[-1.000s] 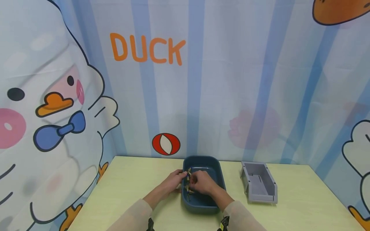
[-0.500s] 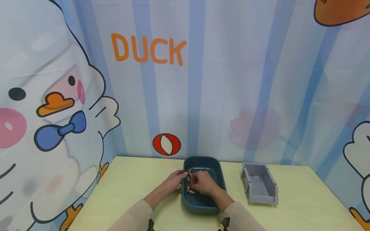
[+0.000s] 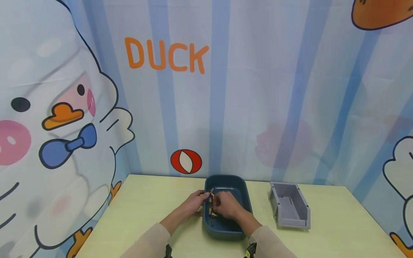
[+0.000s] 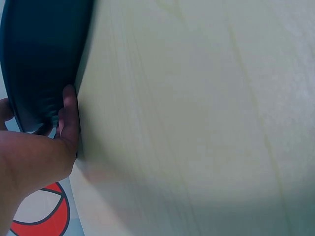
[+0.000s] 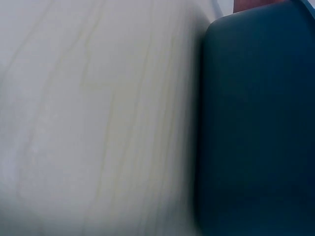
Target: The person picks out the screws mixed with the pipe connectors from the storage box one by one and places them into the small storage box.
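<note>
A dark blue rectangular tub (image 3: pixel 226 234) stands on the table. Along its inner left side lies a row of small brass-coloured metal fittings (image 3: pixel 210 209) with bits of blue, too small to make out well. My left hand (image 3: pixel 193 201) grips the tub's left wall, thumb over the rim by the upper fittings. In the left wrist view, fingers (image 4: pixel 70 110) of that hand lie against the tub's outside. My right hand (image 3: pixel 227 205) reaches inside the tub, its curled fingers pinching at the middle of the fittings; the fingertips are partly hidden.
To the right of the tub stands a grey open-front plastic bin (image 3: pixel 292 218) with a thin slim item or slot on its floor. The pale wooden table (image 3: pixel 155 200) meets a blue striped curtain (image 3: pixel 245 107) with duck prints at the back.
Both hands keep their places at the tub. The right fingers shift very slightly at the fittings, and the lower fittings sit a little differently than a second ago.
</note>
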Motion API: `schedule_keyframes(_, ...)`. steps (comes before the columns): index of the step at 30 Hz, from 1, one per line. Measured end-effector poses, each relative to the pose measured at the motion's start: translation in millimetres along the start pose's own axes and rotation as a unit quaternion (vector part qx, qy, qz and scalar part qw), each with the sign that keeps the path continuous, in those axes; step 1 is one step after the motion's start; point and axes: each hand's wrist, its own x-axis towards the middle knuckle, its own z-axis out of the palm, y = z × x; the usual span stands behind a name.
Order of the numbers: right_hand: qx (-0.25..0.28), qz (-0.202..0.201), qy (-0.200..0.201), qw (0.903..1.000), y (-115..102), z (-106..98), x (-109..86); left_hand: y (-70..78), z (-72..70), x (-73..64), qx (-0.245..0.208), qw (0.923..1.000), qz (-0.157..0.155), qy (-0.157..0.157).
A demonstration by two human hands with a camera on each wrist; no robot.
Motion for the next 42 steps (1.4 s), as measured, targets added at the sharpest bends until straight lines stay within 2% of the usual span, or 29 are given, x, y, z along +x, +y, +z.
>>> schedule_keyframes(7, 0.001, 0.016, -0.007, 0.9999, -0.4, -1.1, 0.8, 0.3, 0.2, -0.8, -0.005, 1.0000, 0.000, 0.001)
schedule_keyframes(17, -0.008, -0.013, -0.006, 0.9999, 1.5, -5.8, 4.2, 1.5, 1.1, -0.6, -0.001, 1.0000, -0.005, 0.006)
schedule_keyframes(23, -0.029, -0.040, 0.014, 0.9987, 1.5, -16.2, 0.8, 2.7, 2.2, -0.6, 0.001, 1.0000, 0.000, 0.005)
schedule_keyframes(30, -0.035, -0.045, 0.019, 0.9982, 4.9, -31.9, -3.8, 2.5, 1.7, -1.7, -0.010, 0.9999, -0.002, -0.001)
schedule_keyframes(42, -0.058, -0.054, 0.019, 0.9967, 9.0, -55.1, -12.0, 1.2, 1.2, 0.8, 0.000, 1.0000, -0.006, 0.000)
